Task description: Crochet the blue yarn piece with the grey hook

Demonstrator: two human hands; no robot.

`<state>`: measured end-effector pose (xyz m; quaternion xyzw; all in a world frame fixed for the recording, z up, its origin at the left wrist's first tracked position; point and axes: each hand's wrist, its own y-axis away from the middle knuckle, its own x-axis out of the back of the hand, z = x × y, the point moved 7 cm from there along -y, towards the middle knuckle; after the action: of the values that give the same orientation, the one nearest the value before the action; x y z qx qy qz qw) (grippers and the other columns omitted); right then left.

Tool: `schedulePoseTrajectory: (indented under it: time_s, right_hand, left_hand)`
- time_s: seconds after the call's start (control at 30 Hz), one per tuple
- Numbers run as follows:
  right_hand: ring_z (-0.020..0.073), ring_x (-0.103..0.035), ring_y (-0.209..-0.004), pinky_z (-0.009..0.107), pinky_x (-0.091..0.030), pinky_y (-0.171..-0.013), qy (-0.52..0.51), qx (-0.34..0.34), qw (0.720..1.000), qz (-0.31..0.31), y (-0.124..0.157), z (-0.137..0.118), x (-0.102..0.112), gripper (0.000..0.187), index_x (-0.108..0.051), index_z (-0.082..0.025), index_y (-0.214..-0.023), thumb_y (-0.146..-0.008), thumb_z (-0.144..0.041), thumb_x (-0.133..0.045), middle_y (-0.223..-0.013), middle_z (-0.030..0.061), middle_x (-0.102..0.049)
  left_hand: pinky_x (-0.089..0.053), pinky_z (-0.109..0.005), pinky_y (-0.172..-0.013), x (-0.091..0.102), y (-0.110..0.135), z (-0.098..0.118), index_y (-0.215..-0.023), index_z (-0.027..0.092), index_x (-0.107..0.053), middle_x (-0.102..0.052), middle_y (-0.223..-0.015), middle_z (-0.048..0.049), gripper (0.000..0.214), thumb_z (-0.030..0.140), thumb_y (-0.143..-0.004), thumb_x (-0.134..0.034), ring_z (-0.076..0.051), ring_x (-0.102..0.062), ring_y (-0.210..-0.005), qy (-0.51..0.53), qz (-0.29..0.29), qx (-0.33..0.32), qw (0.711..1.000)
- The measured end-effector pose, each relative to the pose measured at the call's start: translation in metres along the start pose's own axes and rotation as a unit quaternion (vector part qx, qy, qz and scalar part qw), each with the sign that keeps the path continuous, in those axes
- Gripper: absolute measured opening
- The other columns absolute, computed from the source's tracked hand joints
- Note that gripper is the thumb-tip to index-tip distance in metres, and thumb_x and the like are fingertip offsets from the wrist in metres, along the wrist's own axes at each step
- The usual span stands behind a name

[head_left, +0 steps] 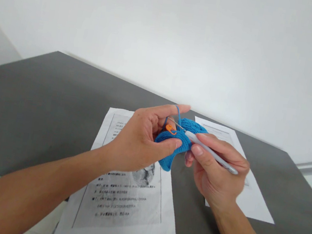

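Observation:
My left hand pinches a blue crocheted piece between thumb and fingers, with a strand of blue yarn looped over the raised index finger. An orange stitch marker hangs on the piece near the left fingers. My right hand is closed round a grey crochet hook, whose metal tip enters the top edge of the blue piece. Both hands hover above the dark grey table.
Two printed paper sheets lie on the table: one under my left forearm, reaching over the near edge, and another under my right hand. A white wall rises behind the table. Pale floor tiles show at lower left.

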<state>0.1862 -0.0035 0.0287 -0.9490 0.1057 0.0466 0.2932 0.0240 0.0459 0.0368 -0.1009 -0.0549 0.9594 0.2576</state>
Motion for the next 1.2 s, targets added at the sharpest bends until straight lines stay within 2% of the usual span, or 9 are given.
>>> schedulePoseTrajectory:
  time_s: [0.2, 0.33, 0.57, 0.77, 1.2]
  right_hand:
    - [0.0143, -0.07, -0.056, 0.03, -0.059, -0.046, 0.004, 0.013, 0.999, -0.03, -0.002, -0.002, 0.004, 0.016, -0.09, -0.033, -0.104, -0.088, -0.033, -0.092, -0.094, 0.0038, -0.084]
    - [0.0152, -0.071, -0.058, 0.032, -0.059, -0.047, 0.016, 0.022, 0.999, -0.04, -0.005, -0.006, 0.008, 0.014, -0.09, -0.031, -0.104, -0.09, -0.03, -0.09, -0.09, 0.0045, -0.082]
    - [0.017, -0.07, -0.056, 0.034, -0.056, -0.05, 0.052, 0.028, 0.996, -0.074, -0.01, -0.012, 0.015, 0.013, -0.09, -0.03, -0.102, -0.09, -0.025, -0.088, -0.08, 0.0034, -0.081]
    - [0.0152, -0.07, -0.056, 0.032, -0.055, -0.046, 0.048, 0.046, 0.994, -0.092, -0.015, -0.017, 0.022, 0.016, -0.091, -0.029, -0.1, -0.09, -0.019, -0.087, -0.091, 0.005, -0.083]
    - [0.0192, -0.071, -0.063, 0.033, -0.053, -0.046, 0.098, 0.115, 0.979, -0.136, -0.018, -0.026, 0.03, 0.018, -0.09, -0.028, -0.106, -0.091, -0.019, -0.085, -0.081, 0.0049, -0.082]
  left_hand:
    - [-0.047, -0.019, -0.056, 0.002, -0.001, 0.002, -0.148, 0.012, -0.069, -0.061, -0.074, 0.0048, 0.075, 0.007, -0.074, -0.079, -0.009, -0.057, -0.064, -0.036, 0.009, -0.027, 0.999]
    - [-0.045, -0.018, -0.055, 0.001, -0.001, 0.003, -0.149, 0.01, -0.068, -0.056, -0.076, 0.0057, 0.074, 0.005, -0.076, -0.078, -0.008, -0.053, -0.063, -0.041, -0.002, -0.037, 0.998]
    - [-0.046, -0.018, -0.055, -0.002, -0.001, 0.003, -0.149, 0.009, -0.068, -0.057, -0.075, 0.0065, 0.072, 0.005, -0.077, -0.077, -0.007, -0.052, -0.061, -0.044, -0.022, -0.031, 0.998]
    - [-0.047, -0.017, -0.055, -0.003, 0.0, 0.003, -0.15, 0.007, -0.066, -0.059, -0.074, 0.0063, 0.073, 0.003, -0.078, -0.077, -0.006, -0.053, -0.061, -0.036, -0.033, -0.033, 0.998]
    - [-0.051, -0.015, -0.053, -0.003, -0.002, 0.0, -0.15, 0.004, -0.065, -0.056, -0.073, 0.0074, 0.072, 0.002, -0.078, -0.075, -0.005, -0.052, -0.06, -0.017, -0.026, -0.032, 0.999]
